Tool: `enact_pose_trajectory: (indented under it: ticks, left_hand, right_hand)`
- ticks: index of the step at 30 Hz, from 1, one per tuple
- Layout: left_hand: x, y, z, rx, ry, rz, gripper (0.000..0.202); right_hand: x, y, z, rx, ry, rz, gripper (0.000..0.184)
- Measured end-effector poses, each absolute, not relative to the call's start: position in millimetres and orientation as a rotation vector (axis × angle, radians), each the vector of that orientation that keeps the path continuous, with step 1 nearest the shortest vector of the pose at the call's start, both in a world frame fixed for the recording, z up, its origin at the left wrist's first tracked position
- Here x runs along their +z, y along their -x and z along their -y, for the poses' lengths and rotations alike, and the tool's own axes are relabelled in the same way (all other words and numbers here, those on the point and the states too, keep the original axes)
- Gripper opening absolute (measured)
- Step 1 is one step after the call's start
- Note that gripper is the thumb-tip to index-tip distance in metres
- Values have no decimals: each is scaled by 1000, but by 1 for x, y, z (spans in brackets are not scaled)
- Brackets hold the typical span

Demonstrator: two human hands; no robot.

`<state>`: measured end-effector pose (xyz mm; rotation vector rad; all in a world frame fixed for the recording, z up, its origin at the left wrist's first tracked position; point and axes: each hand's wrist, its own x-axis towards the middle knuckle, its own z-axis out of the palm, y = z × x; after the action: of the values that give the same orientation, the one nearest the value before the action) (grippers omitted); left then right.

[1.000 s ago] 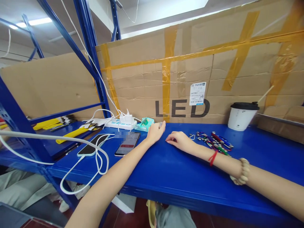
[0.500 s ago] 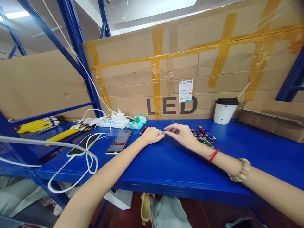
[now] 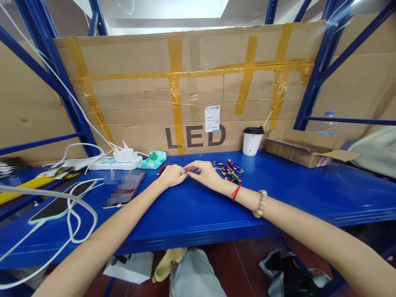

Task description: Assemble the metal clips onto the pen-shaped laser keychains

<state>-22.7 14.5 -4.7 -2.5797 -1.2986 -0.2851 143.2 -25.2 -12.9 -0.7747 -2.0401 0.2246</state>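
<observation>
My left hand [image 3: 172, 175] rests on the blue shelf [image 3: 198, 210], fingers curled round a small silver keychain light [image 3: 184, 171] with a red strap [image 3: 161, 169] trailing behind it. My right hand [image 3: 204, 172] meets it from the right, its fingertips pinching the light's silver tip. A red string and a bead bracelet [image 3: 259, 203] sit on my right wrist. A pile of several coloured keychain lights [image 3: 228, 169] lies just right of my right hand.
Two phones [image 3: 125, 189] [image 3: 57, 203] lie at the left with white cables [image 3: 74, 214] and a power strip [image 3: 114, 162]. A teal wipes pack [image 3: 153, 159], a paper cup [image 3: 252, 141] and a flat carton [image 3: 305, 147] stand before the cardboard wall [image 3: 192, 95].
My hands have come together at the shelf's middle: the left brought the small light back from near the wipes pack, and the right lifted off the shelf to pinch its tip. The camera swung right.
</observation>
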Motion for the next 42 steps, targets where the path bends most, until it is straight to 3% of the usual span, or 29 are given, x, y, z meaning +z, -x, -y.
enact_pose_trajectory:
  ticks: [7,13,30,36,42]
  left_hand:
    - [-4,16,-11,-353,2617,1338,34]
    - [-7,11,-7,-525,2651,1382,45]
    - [-7,12,-7,-471,2640,1436,46]
    - [-3,13,-6,-466,2660,1514,32]
    - [-2,15,-6,-486,2668,1590,37]
  right_hand:
    - [-12,-145,22,263,832,1996,21]
    - [-5,-147,28,106,802,1909,18]
    - [-2,-149,31,65,871,2027,29]
    - [-5,-149,30,-11,898,2118,37]
    - [-2,-144,36,-127,935,2110,30]
